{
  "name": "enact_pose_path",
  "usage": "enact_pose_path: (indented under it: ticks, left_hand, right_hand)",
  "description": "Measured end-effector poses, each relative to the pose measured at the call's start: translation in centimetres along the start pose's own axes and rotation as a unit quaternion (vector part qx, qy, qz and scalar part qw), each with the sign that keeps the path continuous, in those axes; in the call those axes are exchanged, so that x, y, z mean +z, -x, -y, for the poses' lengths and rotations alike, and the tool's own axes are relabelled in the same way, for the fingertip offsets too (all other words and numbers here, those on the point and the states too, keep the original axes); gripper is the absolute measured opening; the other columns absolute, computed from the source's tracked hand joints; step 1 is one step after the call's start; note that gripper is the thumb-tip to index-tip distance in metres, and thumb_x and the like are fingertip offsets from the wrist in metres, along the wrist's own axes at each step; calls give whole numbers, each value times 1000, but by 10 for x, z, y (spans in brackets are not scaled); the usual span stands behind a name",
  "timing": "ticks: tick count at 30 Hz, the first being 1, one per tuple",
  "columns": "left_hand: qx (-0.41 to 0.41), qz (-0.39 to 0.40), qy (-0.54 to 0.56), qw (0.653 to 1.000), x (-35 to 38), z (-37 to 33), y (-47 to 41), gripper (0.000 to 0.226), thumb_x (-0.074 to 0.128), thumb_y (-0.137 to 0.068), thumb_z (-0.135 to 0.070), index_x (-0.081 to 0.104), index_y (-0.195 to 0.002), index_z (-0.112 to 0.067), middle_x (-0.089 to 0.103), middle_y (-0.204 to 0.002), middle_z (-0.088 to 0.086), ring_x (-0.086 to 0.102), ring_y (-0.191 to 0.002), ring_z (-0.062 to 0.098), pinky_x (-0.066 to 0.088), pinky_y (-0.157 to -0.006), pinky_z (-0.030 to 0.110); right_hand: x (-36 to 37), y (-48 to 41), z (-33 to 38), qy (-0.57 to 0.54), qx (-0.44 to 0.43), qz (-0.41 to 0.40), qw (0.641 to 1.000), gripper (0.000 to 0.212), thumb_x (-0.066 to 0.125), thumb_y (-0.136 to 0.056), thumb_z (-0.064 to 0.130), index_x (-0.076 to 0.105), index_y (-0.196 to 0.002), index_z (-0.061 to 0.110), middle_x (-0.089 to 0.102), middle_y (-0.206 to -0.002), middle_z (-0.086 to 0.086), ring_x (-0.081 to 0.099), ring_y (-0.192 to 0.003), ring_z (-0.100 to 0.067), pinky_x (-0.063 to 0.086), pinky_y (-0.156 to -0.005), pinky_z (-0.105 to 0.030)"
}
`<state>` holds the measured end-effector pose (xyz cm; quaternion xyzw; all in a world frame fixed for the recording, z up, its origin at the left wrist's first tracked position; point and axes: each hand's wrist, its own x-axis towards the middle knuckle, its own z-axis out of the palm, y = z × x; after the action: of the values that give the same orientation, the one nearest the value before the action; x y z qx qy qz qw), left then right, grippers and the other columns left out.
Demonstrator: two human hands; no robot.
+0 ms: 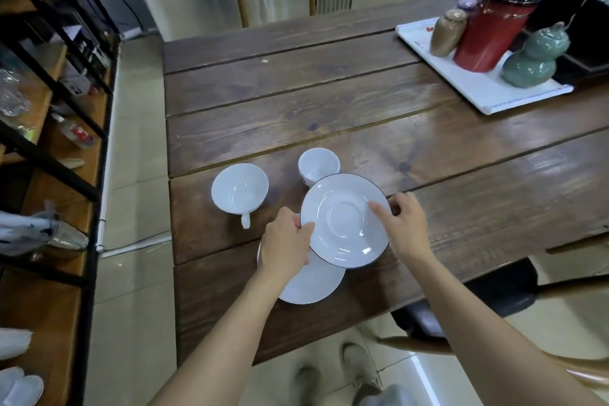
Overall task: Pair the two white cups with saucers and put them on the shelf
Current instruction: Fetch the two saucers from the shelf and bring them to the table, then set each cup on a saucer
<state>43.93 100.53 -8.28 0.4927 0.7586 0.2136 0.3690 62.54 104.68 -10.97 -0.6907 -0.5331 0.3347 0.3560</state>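
Near the table's (329, 102) front edge, both hands grip one saucer (346, 219) by its rim, left hand (286, 241) and right hand (403, 221) pinching opposite sides above a second saucer (313, 283). Two cups (240, 189) wait just beyond. Judging by this, separating saucers comes first; next, set it down beside a cup. The shelf (49, 109) stands left.

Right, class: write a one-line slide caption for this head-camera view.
Both hands, left and right, lift a dark-rimmed saucer above a second saucer, two empty white cups waiting on the wooden table.
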Motion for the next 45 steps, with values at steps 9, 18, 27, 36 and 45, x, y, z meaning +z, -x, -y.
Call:
enact_pose_path:
  ticks: [9,18,27,36,45]
  left_hand:
    - [4,42,-16,999,72,-58,-31,24,51,-96,-28,47,-110,-10,65,-97,11,58,-49,14,48,-49,22]
    - [-51,69,-40,996,114,-71,-48,19,53,-95,-28,45,-94,-12,62,-74,6,59,-48,15,53,-54,30]
    - [-91,60,-40,993,117,-69,-43,20,49,-96,-33,50,-99,-14,66,-84,7,61,-56,16,50,-53,25]
    - [-37,-216,18,976,64,-69,-45,11,50,-95,-25,57,-92,-16,64,-87,2,61,-80,18,48,-64,25]
    - [-52,-85,47,994,35,-40,-81,83,65,-79,5,24,-147,-18,39,-148,7,39,-135,28,42,-106,45]
  right_hand:
    - [-62,-62,-28,56,98,49,992,29,65,-83,24,53,-65,5,53,-67,-6,47,-63,-22,33,-55,-32]
    - [-77,-91,-66,145,123,83,978,40,64,-82,29,37,-57,16,47,-61,0,44,-60,-22,28,-51,-31]
    - [-82,-100,-74,279,65,142,947,33,60,-80,46,46,-73,17,55,-83,-3,55,-78,-28,38,-63,-33]
    - [-50,-118,-18,119,-28,218,968,51,59,-88,40,46,-126,10,59,-104,-4,58,-98,-24,48,-81,-39]
    - [13,-118,32,-81,94,399,908,85,68,-83,13,17,-151,15,26,-156,-7,30,-141,-27,26,-116,-47]
